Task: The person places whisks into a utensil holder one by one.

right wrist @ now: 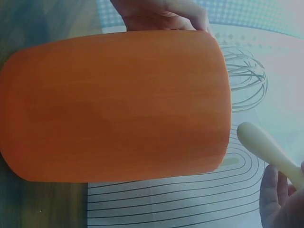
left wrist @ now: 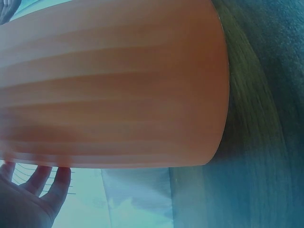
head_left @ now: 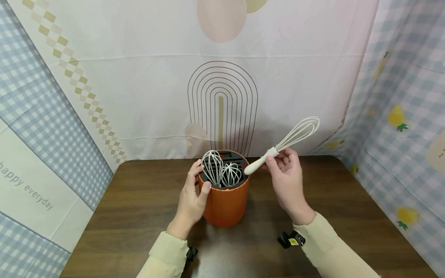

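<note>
An orange knife block [head_left: 225,206] with a black slotted top [head_left: 236,158] stands upright on the table. Two whisks are in it, wire heads up: a larger whisk [head_left: 212,166] on the left and a smaller whisk [head_left: 231,174] beside it. My left hand [head_left: 191,197] grips the block's left side, thumb at the front rim and fingers around the far side. In my right hand [head_left: 286,181], thumb and fingers pinch a cream-handled whisk [head_left: 259,165] near the top of its handle. Its handle end points down-left at the block's right rim, and its wires point up-right.
The dark wooden table [head_left: 139,216] reaches back to a white patterned cloth [head_left: 156,96]. Checked cloths hang at the left [head_left: 38,85] and at the right [head_left: 410,88]. A small black device [head_left: 291,239] is strapped at my right wrist.
</note>
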Demonstrator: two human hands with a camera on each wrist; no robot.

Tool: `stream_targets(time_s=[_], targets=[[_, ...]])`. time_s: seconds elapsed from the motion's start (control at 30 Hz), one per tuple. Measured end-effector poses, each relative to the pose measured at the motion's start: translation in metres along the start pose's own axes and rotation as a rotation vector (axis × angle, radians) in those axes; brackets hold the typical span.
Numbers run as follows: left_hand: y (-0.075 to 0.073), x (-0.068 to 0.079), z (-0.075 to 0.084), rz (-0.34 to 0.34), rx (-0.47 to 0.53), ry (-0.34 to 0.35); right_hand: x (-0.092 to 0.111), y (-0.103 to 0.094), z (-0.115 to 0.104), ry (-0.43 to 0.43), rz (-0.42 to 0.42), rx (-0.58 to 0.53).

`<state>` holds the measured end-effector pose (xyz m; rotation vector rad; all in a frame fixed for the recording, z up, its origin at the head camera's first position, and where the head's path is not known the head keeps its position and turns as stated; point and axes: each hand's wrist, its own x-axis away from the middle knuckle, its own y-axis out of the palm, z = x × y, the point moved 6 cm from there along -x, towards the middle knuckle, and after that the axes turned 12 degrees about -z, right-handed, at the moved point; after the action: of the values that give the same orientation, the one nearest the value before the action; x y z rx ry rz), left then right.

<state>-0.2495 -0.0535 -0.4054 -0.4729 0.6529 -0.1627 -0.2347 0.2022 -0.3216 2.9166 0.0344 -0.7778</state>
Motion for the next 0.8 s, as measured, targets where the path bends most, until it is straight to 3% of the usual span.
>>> stream_targets(time_s=[0.3, 0.6, 0.8], targets=[[0.0, 0.001, -0.002, 0.004, -0.009, 0.005, -0.004, 0.014, 0.007, -0.025, -0.077, 0.038], [0.0, 0.001, -0.002, 0.004, 0.003, -0.002, -0.007, 0.023, 0.009, 0.017, -0.187, 0.173], [0.0, 0.001, -0.002, 0.008, 0.003, 0.005, -0.012, 0.027, 0.011, 0.062, -0.226, 0.186]])
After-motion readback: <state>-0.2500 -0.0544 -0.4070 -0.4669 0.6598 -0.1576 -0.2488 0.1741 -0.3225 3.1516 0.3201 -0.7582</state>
